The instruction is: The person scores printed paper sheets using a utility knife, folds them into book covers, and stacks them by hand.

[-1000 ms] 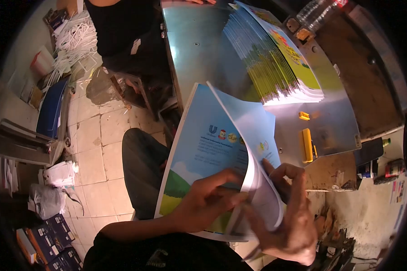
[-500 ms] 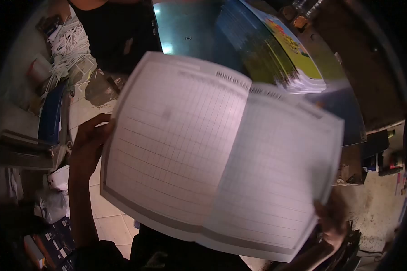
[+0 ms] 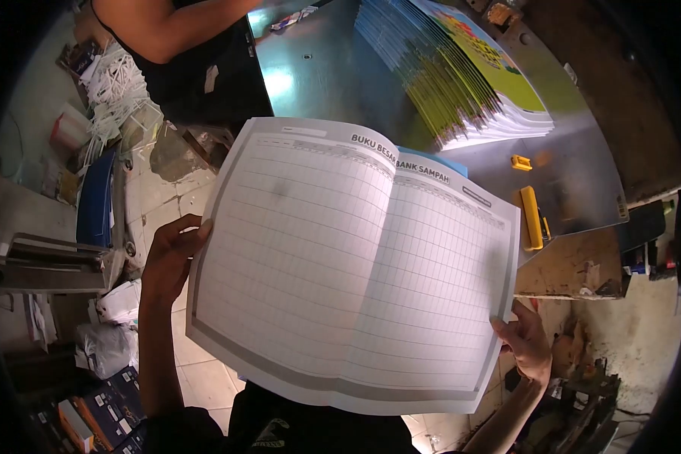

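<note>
Pinching the left margin of an open book between thumb and fingers, the left grip holds it across the person's lap. The right grip pinches the opposite margin, lower down, its thumb on the page and its fingers mostly hidden behind. Between the two grips the pages spread wide, bowed at the fold, printed with ruled grids; "BANK SAMPAH" heads the right-hand page. A black shirt shows below the book, between the forearms.

Under the left grip are a pale plastic bag and, lower, dark boxes on the left. Just above the right grip, the tabletop carries a long yellow tool, with a small yellow piece near it. Farther up from the right grip, a fanned stack of booklets with green and blue covers lies on the metal surface.

Up and left of the left grip stands a blue panel. Beyond it is a heap of white strips. Above the left grip, at the tabletop's far side, another person in a black sleeveless top has an arm stretched toward it.
</note>
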Available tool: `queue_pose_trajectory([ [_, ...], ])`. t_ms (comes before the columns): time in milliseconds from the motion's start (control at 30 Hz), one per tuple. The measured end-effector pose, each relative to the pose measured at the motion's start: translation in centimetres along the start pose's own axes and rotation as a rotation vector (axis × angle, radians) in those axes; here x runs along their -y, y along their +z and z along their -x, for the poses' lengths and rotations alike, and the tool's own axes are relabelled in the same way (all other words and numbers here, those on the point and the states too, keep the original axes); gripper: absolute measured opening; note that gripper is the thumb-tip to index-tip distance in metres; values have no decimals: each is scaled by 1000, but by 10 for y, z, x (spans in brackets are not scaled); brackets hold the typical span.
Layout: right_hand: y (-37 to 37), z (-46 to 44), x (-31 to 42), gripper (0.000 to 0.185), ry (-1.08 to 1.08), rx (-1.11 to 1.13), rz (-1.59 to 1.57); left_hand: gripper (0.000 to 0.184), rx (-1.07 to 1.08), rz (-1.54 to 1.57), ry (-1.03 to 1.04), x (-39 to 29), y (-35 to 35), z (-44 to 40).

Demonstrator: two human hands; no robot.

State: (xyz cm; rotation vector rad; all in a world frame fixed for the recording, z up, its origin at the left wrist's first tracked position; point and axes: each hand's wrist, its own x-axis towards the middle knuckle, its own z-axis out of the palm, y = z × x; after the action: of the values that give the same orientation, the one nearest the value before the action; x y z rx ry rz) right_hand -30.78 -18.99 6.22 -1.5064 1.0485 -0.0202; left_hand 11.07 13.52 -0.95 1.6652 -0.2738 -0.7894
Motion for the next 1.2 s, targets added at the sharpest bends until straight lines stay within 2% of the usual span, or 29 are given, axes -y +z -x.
queue_pose_trajectory([
  [100,3,1,5,44,-12,-22,15,29,15,80,49,-6,-5,0],
  [167,5,2,6,50,23,-97,232,31,73,187,84,-23,0,6],
  [200,14,6,11,50,15,-94,233,31,68,188,90,-35,5,11],
  [267,47,16,31,60,-117,-491,517,33,109,159,194,-59,20,22],
  [300,59,18,38,69,-242,-648,704,41,113,142,178,-67,23,25],
  [333,64,18,44,69,-256,-645,698,41,103,139,189,-77,29,29],
  [400,68,15,60,64,-696,-625,750,53,99,6,236,-98,49,38],
  [433,74,14,72,63,-844,-534,795,60,71,24,236,-105,58,42],
  [500,89,9,99,61,-1135,-295,896,59,112,17,261,-112,65,49],
  [567,112,11,121,61,-1279,-74,973,56,149,-22,324,-114,71,56],
  [700,144,-2,145,71,-1435,183,982,45,168,106,356,-106,80,67],
  [800,142,-11,143,73,-1493,209,912,37,179,165,502,-92,76,62],
  [833,134,-9,142,85,-1483,159,980,32,182,207,590,-86,75,58],
  [867,125,-7,135,85,-1477,175,985,32,175,217,580,-78,68,51],
  [933,101,-1,116,94,-1241,97,1205,27,34,63,517,-70,50,35],
  [967,87,0,107,93,-1217,72,1180,28,-38,-64,353,-76,48,38],
  [1000,73,1,98,94,-1192,47,1152,35,-89,-178,237,-78,42,34],
  [1067,49,12,81,95,-1117,-142,1066,52,-56,-453,223,-67,29,22],
  [1100,38,17,75,96,-1081,-223,1035,66,-87,-625,217,-61,30,22],
  [1133,32,22,79,88,-1042,-266,1067,73,-125,-699,383,-51,35,21],
  [1200,20,32,86,76,-960,-348,1133,69,-11,-784,746,-51,55,16],
])
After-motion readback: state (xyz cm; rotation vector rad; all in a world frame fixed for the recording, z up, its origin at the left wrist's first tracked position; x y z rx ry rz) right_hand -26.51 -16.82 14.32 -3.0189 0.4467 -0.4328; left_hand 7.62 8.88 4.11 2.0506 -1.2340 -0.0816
